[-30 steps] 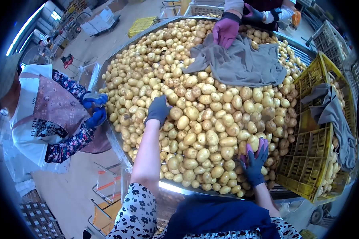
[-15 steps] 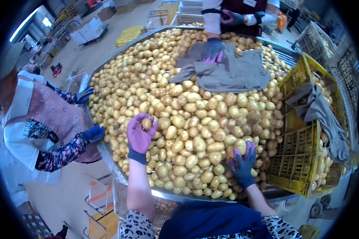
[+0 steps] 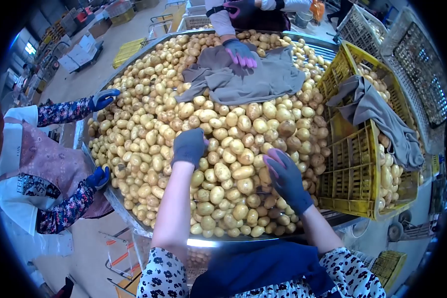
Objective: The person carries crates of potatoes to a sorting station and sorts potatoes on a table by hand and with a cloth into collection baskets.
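Note:
My left hand [image 3: 188, 147], in a grey and purple glove, is turned back-up over the heap of potatoes [image 3: 232, 174]. Its fingers are mostly hidden behind the glove's back, so whether a potato is inside it does not show. To the right, my right hand [image 3: 286, 180], gloved the same way, lies over the potatoes with its fingers stretched toward the upper left. I see nothing held in it. Farther back, a grey cloth [image 3: 248, 77] is spread on top of the heap.
Across the metal-edged table, one co-worker's gloved hand [image 3: 240, 52] rests on the cloth. At left, another co-worker [image 3: 39, 154] reaches toward the potatoes in blue gloves. A tilted yellow crate [image 3: 350, 169] of potatoes, draped with a grey cloth [image 3: 382, 121], stands at right.
My left hand has turned from palm-up with a potato to back-up. My right hand's spread fingers have drawn closer together. The left co-worker's far hand has lifted and the view has shifted.

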Motion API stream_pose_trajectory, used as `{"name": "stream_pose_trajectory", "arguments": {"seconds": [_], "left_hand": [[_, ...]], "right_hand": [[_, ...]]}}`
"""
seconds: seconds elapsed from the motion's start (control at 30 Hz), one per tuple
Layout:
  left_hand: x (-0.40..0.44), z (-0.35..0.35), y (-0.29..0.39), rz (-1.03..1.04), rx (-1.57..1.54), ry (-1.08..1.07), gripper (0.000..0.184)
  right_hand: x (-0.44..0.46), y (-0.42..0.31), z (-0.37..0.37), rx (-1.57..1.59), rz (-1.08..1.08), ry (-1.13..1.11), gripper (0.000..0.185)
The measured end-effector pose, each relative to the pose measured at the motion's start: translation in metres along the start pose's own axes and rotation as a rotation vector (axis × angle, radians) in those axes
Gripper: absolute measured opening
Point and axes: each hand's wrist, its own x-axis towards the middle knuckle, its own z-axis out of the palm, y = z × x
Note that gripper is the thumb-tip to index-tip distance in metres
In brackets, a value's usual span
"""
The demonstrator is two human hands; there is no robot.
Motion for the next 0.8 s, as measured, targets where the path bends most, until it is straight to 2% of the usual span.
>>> {"name": "stream_pose_trajectory", "arguments": {"seconds": [0.03,0.17,0.23,0.27,0.33,0.4,0.47,0.53,0.57,0.6,0.67,0.7,0.8], "left_hand": [[0.005,0.003,0.0,0.008,0.055,-0.011,0.021],[0.019,0.018,-0.003,-0.006,0.191,-0.023,0.023],[0.015,0.012,-0.002,-0.001,0.203,-0.055,0.028],[0.012,0.009,-0.006,-0.015,0.212,-0.053,0.028],[0.005,0.005,-0.01,0.086,0.092,0.013,0.021],[-0.004,0.002,-0.014,0.12,0.039,0.006,0.028],[-0.014,0.001,-0.017,0.137,-0.079,0.008,0.03],[-0.017,0.008,-0.018,0.159,-0.077,-0.05,0.029],[-0.019,0.013,-0.015,0.167,-0.046,0.006,0.028],[-0.02,0.017,-0.012,0.176,-0.017,0.066,0.027],[-0.02,0.02,-0.01,0.194,-0.06,0.161,0.024],[-0.018,0.021,-0.008,0.155,-0.031,0.135,0.023],[-0.01,0.011,0.005,0.043,0.047,0.034,0.02]], "right_hand": [[0.013,0.003,0.002,-0.078,-0.082,-0.006,0.038],[0.068,-0.002,0.019,-0.165,-0.174,-0.097,0.033],[0.084,-0.006,0.034,-0.417,-0.062,-0.344,0.029],[0.088,-0.004,0.039,-0.405,-0.073,-0.341,0.029],[0.09,0.005,0.042,-0.412,-0.107,-0.343,0.024],[0.091,0.001,0.033,-0.412,-0.116,-0.343,0.021],[0.09,-0.007,0.026,-0.472,-0.005,-0.437,0.02],[0.081,0.003,0.027,-0.431,0.026,-0.458,0.017],[0.077,0.009,0.029,-0.405,0.049,-0.477,0.015],[0.073,0.011,0.032,-0.406,0.052,-0.481,0.015],[0.064,0.012,0.034,-0.409,-0.003,-0.339,0.014],[0.06,0.004,0.032,-0.48,0.004,-0.321,0.013],[0.039,-0.004,0.028,-0.247,0.092,-0.248,0.01]]}}
